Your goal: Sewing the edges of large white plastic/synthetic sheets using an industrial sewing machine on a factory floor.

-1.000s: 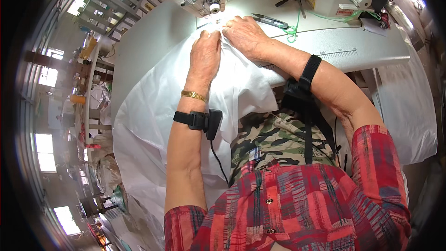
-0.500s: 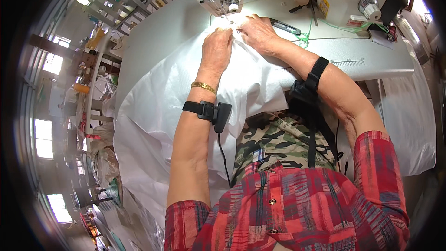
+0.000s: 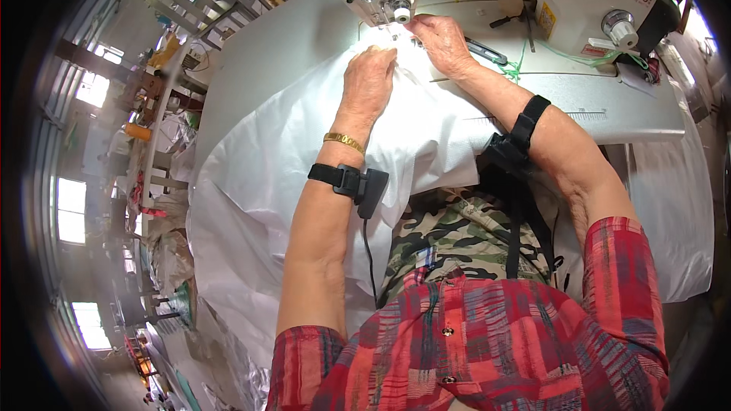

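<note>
Fabric (image 3: 259, 190), white and creased, is spread beneath the curled left hand (image 3: 369, 82) toward the camouflage-clad lap (image 3: 464, 232), though whether it is pinched there or by the bent right hand (image 3: 443, 42) near the sewing machine (image 3: 582, 15) cannot be told.

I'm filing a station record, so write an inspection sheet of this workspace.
Surface: pale table, one spot brightly lit.
Work items: white cloth, draped past the table's front edge; sewing machine ahead.
Clutter: dark hand tool and green thread on the table.
Hands: left hand on the cloth; right hand near the sewing machine's head; grips unclear.
Cables: black cable hanging from a left forearm box.
Surroundings: orange roll and bright window at left.
</note>
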Demonstrator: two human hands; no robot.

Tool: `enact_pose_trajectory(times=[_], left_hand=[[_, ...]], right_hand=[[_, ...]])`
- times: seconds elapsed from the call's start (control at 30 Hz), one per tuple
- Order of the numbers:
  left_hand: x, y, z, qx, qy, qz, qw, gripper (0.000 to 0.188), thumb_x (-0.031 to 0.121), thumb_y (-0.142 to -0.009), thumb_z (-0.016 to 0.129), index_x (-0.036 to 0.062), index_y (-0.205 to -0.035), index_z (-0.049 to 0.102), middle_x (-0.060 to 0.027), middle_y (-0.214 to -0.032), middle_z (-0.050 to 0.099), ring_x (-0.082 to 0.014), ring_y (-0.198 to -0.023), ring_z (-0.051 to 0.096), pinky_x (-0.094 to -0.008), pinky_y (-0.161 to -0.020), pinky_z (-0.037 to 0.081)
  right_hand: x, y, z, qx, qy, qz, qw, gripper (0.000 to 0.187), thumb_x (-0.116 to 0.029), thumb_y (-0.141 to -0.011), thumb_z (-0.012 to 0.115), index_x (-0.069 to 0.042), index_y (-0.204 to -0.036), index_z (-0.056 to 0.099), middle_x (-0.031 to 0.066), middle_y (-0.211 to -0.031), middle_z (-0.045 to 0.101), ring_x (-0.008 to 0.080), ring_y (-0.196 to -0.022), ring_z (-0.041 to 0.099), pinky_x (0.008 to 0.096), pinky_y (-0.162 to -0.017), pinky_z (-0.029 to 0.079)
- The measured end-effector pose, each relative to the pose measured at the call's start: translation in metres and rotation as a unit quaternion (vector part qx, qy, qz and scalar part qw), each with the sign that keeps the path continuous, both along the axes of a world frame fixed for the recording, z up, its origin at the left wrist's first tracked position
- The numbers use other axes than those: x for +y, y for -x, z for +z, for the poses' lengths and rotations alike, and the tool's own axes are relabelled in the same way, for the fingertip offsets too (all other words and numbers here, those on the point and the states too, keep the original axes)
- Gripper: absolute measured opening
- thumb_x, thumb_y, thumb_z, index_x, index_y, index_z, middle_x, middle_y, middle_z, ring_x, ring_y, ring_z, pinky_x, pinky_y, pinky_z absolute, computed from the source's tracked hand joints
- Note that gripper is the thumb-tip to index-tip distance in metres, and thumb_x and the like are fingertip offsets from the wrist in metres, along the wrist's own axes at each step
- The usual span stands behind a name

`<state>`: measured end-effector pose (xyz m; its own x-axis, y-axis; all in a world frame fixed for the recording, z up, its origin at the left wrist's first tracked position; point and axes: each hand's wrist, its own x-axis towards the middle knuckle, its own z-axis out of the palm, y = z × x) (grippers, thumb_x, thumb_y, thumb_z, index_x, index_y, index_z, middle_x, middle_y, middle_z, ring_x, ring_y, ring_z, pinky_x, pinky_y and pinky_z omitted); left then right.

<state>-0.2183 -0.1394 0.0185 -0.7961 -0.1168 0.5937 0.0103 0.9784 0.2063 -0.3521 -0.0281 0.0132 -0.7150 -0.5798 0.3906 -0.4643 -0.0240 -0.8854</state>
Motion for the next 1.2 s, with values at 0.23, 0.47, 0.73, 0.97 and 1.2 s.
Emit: enact_pose_trajectory(times=[0.23,0.47,0.73,0.97,1.2], left_hand=[[0.003,-0.004,0.002,-0.009,0.004,-0.02,1.0,0.009,0.0,-0.085,0.059,0.001,-0.093,0.062,-0.0152,-0.085,0.063,-0.0346,-0.08,0.062,-0.0426,-0.072,0.049],[0.009,-0.016,0.003,-0.02,-0.015,-0.027,0.999,0.007,-0.002,-0.085,0.059,0.0006,-0.092,0.06,-0.0152,-0.083,0.062,-0.0345,-0.08,0.062,-0.0425,-0.071,0.049],[-0.005,-0.007,0.005,-0.029,-0.027,-0.035,0.999,0.008,0.0,-0.086,0.058,-0.0001,-0.093,0.061,-0.0162,-0.084,0.062,-0.0339,-0.082,0.062,-0.0419,-0.072,0.049],[-0.009,0.002,0.002,-0.012,-0.008,-0.026,1.0,0.009,0.001,-0.086,0.058,-0.0007,-0.094,0.063,-0.0173,-0.086,0.062,-0.0354,-0.084,0.062,-0.0428,-0.075,0.049],[-0.004,0.002,0.003,-0.013,-0.017,-0.018,1.0,0.012,0.005,-0.087,0.059,-0.0007,-0.098,0.061,-0.0177,-0.089,0.063,-0.0373,-0.086,0.06,-0.0454,-0.078,0.048]], right_hand=[[-0.002,0.007,-0.005,-0.015,0.021,0.015,1.0,0.04,-0.036,-0.092,0.06,-0.001,-0.105,0.072,0.0137,-0.081,0.07,0.0198,-0.076,0.062,0.0342,-0.076,0.049],[0.001,0.009,-0.005,-0.005,0.003,0.019,1.0,0.043,-0.038,-0.092,0.059,0.001,-0.105,0.071,0.0135,-0.083,0.07,0.0196,-0.077,0.062,0.0342,-0.076,0.048],[-0.004,0.01,-0.009,-0.019,0.017,0.041,0.999,0.045,-0.039,-0.093,0.057,0.003,-0.105,0.069,0.0128,-0.081,0.068,0.0205,-0.078,0.061,0.0347,-0.076,0.048],[0.0,0.007,-0.004,0.001,0.004,0.044,0.999,0.044,-0.038,-0.094,0.057,0.003,-0.108,0.068,0.0126,-0.083,0.068,0.0206,-0.078,0.06,0.035,-0.077,0.048],[0.003,0.006,-0.003,0.019,0.002,0.047,0.999,0.044,-0.038,-0.093,0.057,0.001,-0.11,0.067,0.0173,-0.089,0.07,0.0252,-0.081,0.063,0.0383,-0.08,0.048]])
